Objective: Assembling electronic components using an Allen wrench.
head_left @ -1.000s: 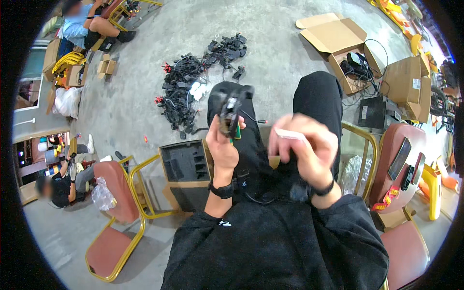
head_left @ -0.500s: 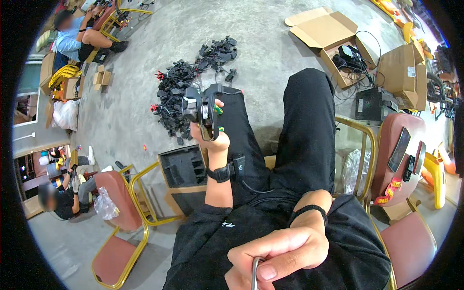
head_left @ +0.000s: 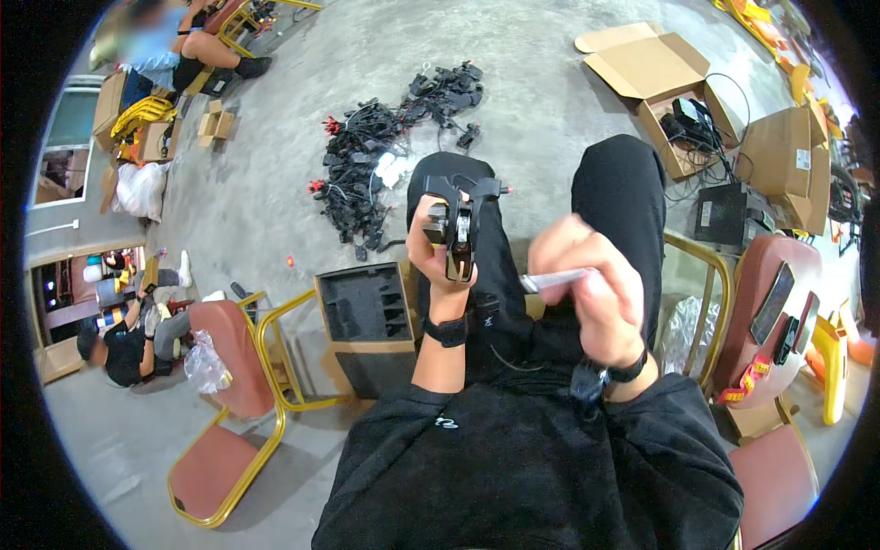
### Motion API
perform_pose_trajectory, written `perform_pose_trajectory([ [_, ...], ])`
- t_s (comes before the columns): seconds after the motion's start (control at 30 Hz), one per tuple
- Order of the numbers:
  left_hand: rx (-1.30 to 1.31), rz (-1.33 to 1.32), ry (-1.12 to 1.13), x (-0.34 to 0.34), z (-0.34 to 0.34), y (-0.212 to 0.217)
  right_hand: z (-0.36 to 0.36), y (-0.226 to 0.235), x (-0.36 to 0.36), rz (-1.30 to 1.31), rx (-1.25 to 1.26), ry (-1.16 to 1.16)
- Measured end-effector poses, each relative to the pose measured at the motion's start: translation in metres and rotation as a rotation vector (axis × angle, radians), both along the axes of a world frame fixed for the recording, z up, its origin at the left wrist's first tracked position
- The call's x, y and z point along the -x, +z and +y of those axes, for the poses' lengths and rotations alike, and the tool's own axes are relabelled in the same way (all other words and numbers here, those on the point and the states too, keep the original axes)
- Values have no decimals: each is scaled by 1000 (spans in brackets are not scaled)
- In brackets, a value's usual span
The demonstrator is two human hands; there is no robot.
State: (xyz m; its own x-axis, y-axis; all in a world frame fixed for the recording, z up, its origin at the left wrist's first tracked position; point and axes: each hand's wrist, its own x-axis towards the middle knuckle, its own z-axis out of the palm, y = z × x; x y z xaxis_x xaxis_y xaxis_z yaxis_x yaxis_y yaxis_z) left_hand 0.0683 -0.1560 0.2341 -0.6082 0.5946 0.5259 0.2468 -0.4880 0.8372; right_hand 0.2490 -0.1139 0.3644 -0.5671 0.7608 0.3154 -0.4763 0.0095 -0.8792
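My left hand (head_left: pixel 429 252) is closed around a black device (head_left: pixel 464 225) with a bracket-like top and shiny dark parts, held above my left thigh. A small red tip shows at the device's right end. My right hand (head_left: pixel 605 302) is closed on a slim silvery metal tool (head_left: pixel 550 280), which points left toward the device but stays apart from it. Motion blurs this hand and the tool, so its exact kind cannot be made out. Beyond my left knee, a pile of black cabled parts (head_left: pixel 357 174) with red ends lies on the floor.
An open black-lined box (head_left: pixel 367 367) sits left of my lap. Chairs flank me; the right red seat (head_left: pixel 765 275) carries a phone (head_left: pixel 773 302) and other items. An open carton (head_left: pixel 646 110) holds black gear at the far right. Two people are at the left.
My right hand has risen from near my belly to above my lap, bringing the metal tool toward the device. My left hand has turned the device. The whole view has shifted slightly.
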Motion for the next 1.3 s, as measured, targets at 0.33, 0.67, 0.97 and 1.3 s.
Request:
perform_pose_trajectory([
  [0.33, 24, 146, 24, -1, 1, -13, 26, -32, 10, -443, -616, -222],
  [0.67, 61, 27, -3, -1, -3, -27, 33, -37, 11, -375, -569, -214],
  [0.97, 31, 121, 34, -4, 5, -6, 38, -33, 7, -410, -711, -223],
  [1.3, 65, 252, 110, -4, 0, -1, 37, -31, 3, -401, -556, -156],
])
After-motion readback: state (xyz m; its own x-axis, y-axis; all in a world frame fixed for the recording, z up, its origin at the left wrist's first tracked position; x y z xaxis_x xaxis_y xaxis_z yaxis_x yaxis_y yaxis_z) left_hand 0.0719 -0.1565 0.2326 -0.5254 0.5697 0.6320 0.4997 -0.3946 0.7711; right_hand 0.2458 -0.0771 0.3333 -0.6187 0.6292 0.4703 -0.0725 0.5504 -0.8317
